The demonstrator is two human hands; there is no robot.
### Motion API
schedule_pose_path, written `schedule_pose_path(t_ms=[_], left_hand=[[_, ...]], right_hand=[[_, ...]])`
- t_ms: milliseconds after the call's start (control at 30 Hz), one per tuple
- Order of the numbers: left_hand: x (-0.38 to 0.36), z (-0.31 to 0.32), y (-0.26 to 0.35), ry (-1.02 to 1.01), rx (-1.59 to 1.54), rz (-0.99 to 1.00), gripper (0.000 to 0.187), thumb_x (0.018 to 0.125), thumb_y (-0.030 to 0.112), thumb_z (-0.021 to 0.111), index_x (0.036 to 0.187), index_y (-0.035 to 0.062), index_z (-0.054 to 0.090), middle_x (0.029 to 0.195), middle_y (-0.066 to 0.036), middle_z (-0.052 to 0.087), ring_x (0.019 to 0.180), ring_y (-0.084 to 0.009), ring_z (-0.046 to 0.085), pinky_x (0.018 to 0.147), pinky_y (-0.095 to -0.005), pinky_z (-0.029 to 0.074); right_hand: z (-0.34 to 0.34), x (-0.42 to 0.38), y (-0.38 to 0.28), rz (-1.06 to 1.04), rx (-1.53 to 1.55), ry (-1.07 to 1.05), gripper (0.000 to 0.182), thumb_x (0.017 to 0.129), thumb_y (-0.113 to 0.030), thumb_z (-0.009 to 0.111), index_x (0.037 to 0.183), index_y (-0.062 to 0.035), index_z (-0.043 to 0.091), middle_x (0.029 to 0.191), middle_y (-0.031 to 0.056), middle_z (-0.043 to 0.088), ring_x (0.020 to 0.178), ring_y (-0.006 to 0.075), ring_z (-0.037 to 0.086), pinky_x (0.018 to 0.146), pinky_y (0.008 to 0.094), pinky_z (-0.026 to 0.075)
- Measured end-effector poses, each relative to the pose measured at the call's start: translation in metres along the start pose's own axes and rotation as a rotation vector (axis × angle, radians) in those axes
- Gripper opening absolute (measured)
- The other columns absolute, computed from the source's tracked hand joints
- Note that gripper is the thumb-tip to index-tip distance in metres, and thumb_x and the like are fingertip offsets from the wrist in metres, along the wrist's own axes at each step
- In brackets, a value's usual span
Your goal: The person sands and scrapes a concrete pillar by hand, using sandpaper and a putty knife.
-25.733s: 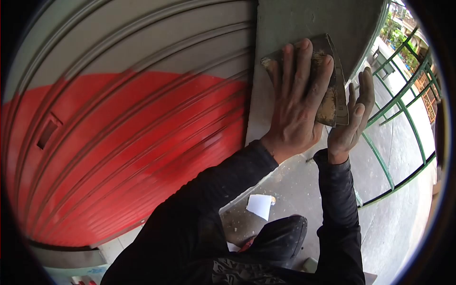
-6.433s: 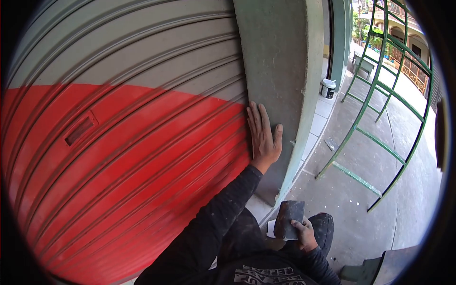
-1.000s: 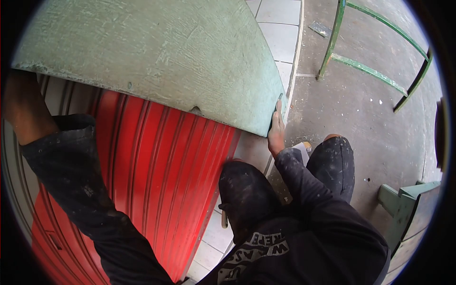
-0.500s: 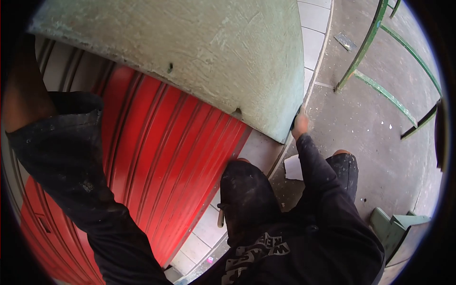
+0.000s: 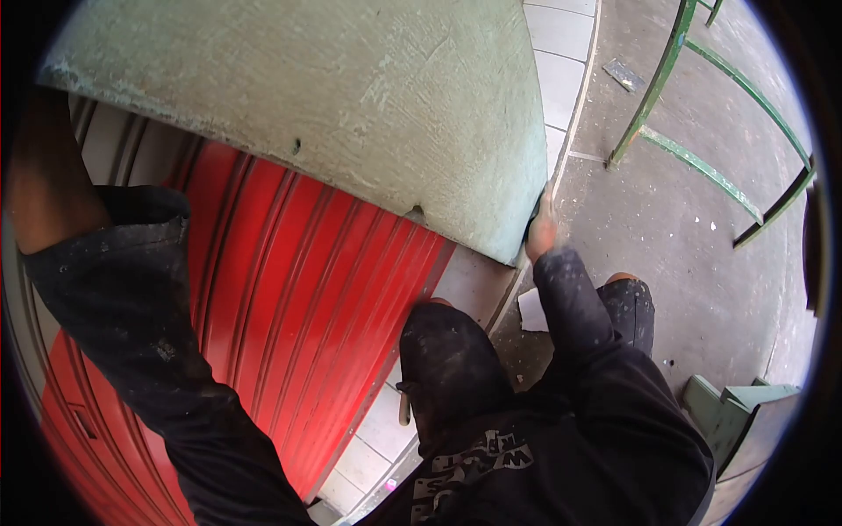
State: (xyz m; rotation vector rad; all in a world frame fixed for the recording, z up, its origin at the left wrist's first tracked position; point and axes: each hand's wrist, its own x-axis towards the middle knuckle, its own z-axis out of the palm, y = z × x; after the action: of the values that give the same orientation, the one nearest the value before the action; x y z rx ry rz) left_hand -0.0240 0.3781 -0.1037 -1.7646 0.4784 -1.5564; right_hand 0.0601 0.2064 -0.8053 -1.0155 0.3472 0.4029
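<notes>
A rough, greenish plastered wall section (image 5: pixel 351 114) fills the upper middle, with a small dark hole and a chipped notch along its lower edge. At its right corner, my right hand (image 5: pixel 542 232) is closed against the side face. A dark, thin item shows between that hand and the wall, but its kind is not clear. My left forearm (image 5: pixel 48 193), sleeve pushed back, reaches up beside the wall's left end; the hand itself is hidden in shadow beyond the edge. Below the wall is a red ribbed metal shutter (image 5: pixel 298 254).
Green metal frame (image 5: pixel 702 167) stands on the grey floor at upper right. A white scrap (image 5: pixel 532 311) lies near my knees. White tiles (image 5: pixel 557 79) border the wall. Pale green boards (image 5: pixel 724 408) lie at lower right. A tool handle (image 5: pixel 404 409) pokes out by my thigh.
The view has shifted slightly, so the wall and floor items sit a little further left. My right hand stays at the wall's side edge, its wrist angle slightly different.
</notes>
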Motion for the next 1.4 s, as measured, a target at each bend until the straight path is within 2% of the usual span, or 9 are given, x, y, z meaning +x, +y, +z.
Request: schedule_pose_path(t_ms=[133, 200, 533, 633, 767, 900, 1067, 1267, 1400], left_hand=[[-0.002, -0.003, 0.000, -0.002, 0.014, 0.011, 0.039, 0.103, 0.021, 0.055, 0.136, 0.0009, 0.055, 0.139, -0.017, 0.054, 0.129, -0.0305, 0.050, 0.110, -0.0397, 0.037], [-0.004, -0.002, 0.003, -0.013, 0.012, 0.011, 0.038, 0.103, 0.021, 0.055, 0.136, 0.0008, 0.056, 0.138, -0.017, 0.054, 0.128, -0.0303, 0.050, 0.109, -0.0396, 0.038], [-0.009, -0.002, -0.001, -0.027, 0.074, 0.027, 0.036, 0.104, 0.020, 0.054, 0.133, 0.0003, 0.057, 0.135, -0.016, 0.056, 0.125, -0.0295, 0.052, 0.108, -0.0392, 0.039], [-0.008, -0.003, -0.002, -0.028, 0.087, 0.029, 0.035, 0.104, 0.020, 0.054, 0.132, 0.0002, 0.058, 0.134, -0.016, 0.057, 0.125, -0.0293, 0.052, 0.107, -0.0391, 0.039], [-0.003, -0.002, -0.006, -0.033, 0.103, 0.024, 0.034, 0.104, 0.020, 0.053, 0.131, 0.0000, 0.059, 0.133, -0.016, 0.057, 0.124, -0.0290, 0.053, 0.107, -0.0390, 0.040], [-0.002, -0.005, -0.003, -0.040, 0.117, 0.029, 0.033, 0.104, 0.019, 0.053, 0.130, -0.0002, 0.059, 0.131, -0.016, 0.058, 0.122, -0.0287, 0.053, 0.106, -0.0388, 0.040], [0.000, -0.005, -0.005, -0.028, 0.122, 0.018, 0.032, 0.105, 0.019, 0.052, 0.129, -0.0004, 0.060, 0.130, -0.016, 0.059, 0.121, -0.0283, 0.054, 0.105, -0.0386, 0.041], [-0.004, -0.013, 0.002, -0.013, 0.115, 0.011, 0.031, 0.105, 0.019, 0.052, 0.127, -0.0007, 0.061, 0.128, -0.016, 0.060, 0.119, -0.0278, 0.055, 0.105, -0.0384, 0.041], [-0.002, -0.011, -0.001, -0.002, 0.119, -0.002, 0.030, 0.105, 0.019, 0.051, 0.126, -0.0009, 0.062, 0.126, -0.015, 0.061, 0.118, -0.0275, 0.056, 0.104, -0.0382, 0.042]], right_hand=[[-0.014, -0.018, 0.042, -0.039, 0.016, 0.062, 0.072, 0.107, -0.054, 0.046, 0.142, 0.0090, 0.051, 0.132, 0.0177, 0.063, 0.115, 0.0234, 0.063, 0.103, 0.0368, 0.048], [-0.007, -0.001, 0.013, 0.061, -0.010, -0.062, 0.069, 0.111, -0.046, 0.036, 0.154, 0.0077, 0.035, 0.154, 0.0178, 0.044, 0.136, 0.0240, 0.048, 0.115, 0.0343, 0.035], [0.005, -0.008, -0.024, 0.300, 0.198, 0.056, 0.073, 0.108, -0.050, 0.046, 0.154, 0.0063, 0.041, 0.151, 0.0175, 0.053, 0.133, 0.0251, 0.054, 0.113, 0.0362, 0.039], [0.023, -0.057, -0.040, -0.040, 0.010, 0.027, 0.070, 0.110, -0.046, 0.038, 0.155, 0.0081, 0.038, 0.149, 0.0173, 0.054, 0.130, 0.0236, 0.056, 0.112, 0.0344, 0.041], [0.009, -0.069, -0.004, -0.025, 0.158, -0.121, 0.071, 0.113, -0.046, 0.030, 0.160, 0.0061, 0.025, 0.164, 0.0200, 0.035, 0.149, 0.0262, 0.037, 0.123, 0.0338, 0.027], [0.015, -0.027, -0.047, 0.308, 0.272, -0.197, 0.068, 0.113, -0.040, 0.028, 0.161, 0.0069, 0.017, 0.169, 0.0215, 0.022, 0.156, 0.0272, 0.023, 0.127, 0.0339, 0.017], [0.021, -0.119, -0.001, -0.231, -0.127, -0.120, 0.068, 0.113, -0.039, 0.028, 0.162, 0.0064, 0.014, 0.171, 0.0216, 0.016, 0.158, 0.0288, 0.016, 0.128, 0.0349, 0.012], [0.043, -0.133, -0.058, 0.139, 0.157, -0.139, 0.067, 0.113, -0.037, 0.027, 0.163, 0.0059, 0.011, 0.172, 0.0217, 0.009, 0.160, 0.0307, 0.008, 0.129, 0.0362, 0.007], [0.034, -0.167, -0.029, -0.337, -0.309, -0.195, 0.069, 0.113, -0.041, 0.026, 0.163, 0.0053, 0.011, 0.173, 0.0207, 0.005, 0.160, 0.0309, 0.006, 0.129, 0.0363, 0.005]])
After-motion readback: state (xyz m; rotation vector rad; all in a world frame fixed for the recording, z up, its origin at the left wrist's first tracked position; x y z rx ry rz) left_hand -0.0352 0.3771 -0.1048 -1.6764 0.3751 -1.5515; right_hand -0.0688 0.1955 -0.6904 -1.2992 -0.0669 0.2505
